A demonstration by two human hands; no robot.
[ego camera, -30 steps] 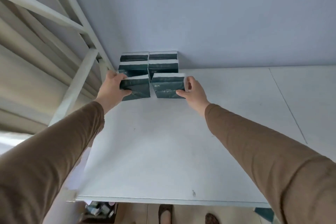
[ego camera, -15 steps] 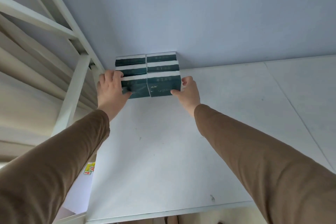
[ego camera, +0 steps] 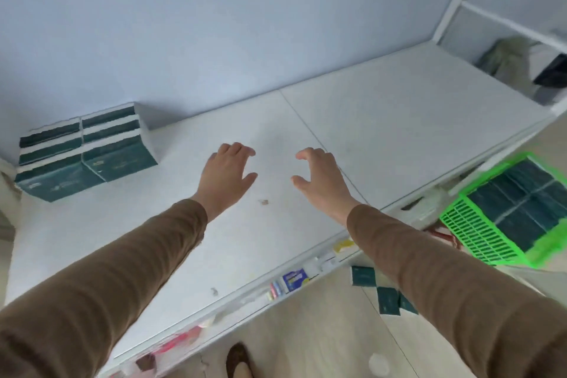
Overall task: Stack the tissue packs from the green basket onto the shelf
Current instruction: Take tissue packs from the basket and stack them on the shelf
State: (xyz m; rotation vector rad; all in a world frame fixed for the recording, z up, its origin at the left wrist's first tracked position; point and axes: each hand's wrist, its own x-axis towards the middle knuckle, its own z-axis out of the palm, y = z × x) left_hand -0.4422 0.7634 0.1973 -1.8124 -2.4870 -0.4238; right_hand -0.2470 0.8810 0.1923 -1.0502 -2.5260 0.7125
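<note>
Green basket (ego camera: 478, 232) sits off the shelf (ego camera: 383, 107) edge. Both your hands, left (ego camera: 225, 176) and right (ego camera: 322, 179), are open and empty; grab packs (ego camera: 521, 209) gently, or it could tip.

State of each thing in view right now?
Left hand: open, holding nothing, over the shelf.
Right hand: open, fingers loosely curled, holding nothing.
Stacked packs: in the shelf's back left corner, untouched.
Green basket: tissue packs inside.
Shelf: mostly bare.

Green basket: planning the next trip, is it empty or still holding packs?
Still holding packs: dark tissue packs fill the green basket.
</note>
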